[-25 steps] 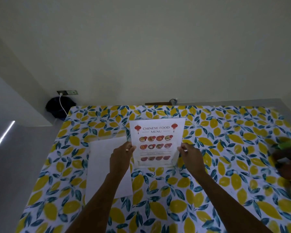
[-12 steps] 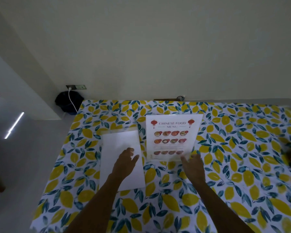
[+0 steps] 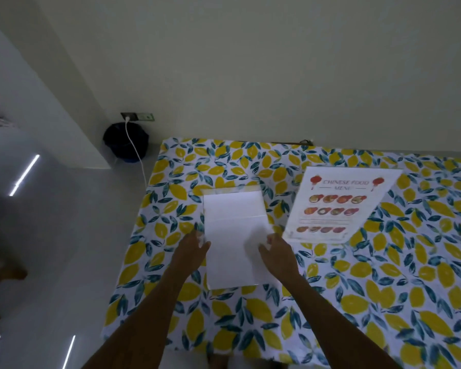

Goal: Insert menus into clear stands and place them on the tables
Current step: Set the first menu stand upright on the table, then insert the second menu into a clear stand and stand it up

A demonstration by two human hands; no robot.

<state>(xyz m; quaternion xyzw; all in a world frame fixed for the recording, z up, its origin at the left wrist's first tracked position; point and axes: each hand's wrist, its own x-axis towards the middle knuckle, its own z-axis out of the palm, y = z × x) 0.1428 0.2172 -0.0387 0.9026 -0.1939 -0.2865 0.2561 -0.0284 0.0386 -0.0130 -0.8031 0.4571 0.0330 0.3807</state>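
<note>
A "Chinese Food Menu" sheet (image 3: 336,206) stands in a clear stand on the lemon-print tablecloth (image 3: 383,288), leaning back, right of centre. To its left a second clear stand with a blank white sheet (image 3: 234,235) lies flat on the cloth. My left hand (image 3: 190,251) has its fingertips on that stand's left edge. My right hand (image 3: 278,253) grips its right edge. Both hands pinch the edges, and the stand rests on the table.
The table's left edge drops to a pale glossy floor. A black bin (image 3: 125,142) sits in the corner under a wall socket (image 3: 137,116), with a white cable (image 3: 137,155) running toward the table. Dark wooden furniture (image 3: 0,272) shows at the far left.
Both hands let go of the standing menu and moved left to the flat white stand. The view swung left, so the menu now sits to the right.
</note>
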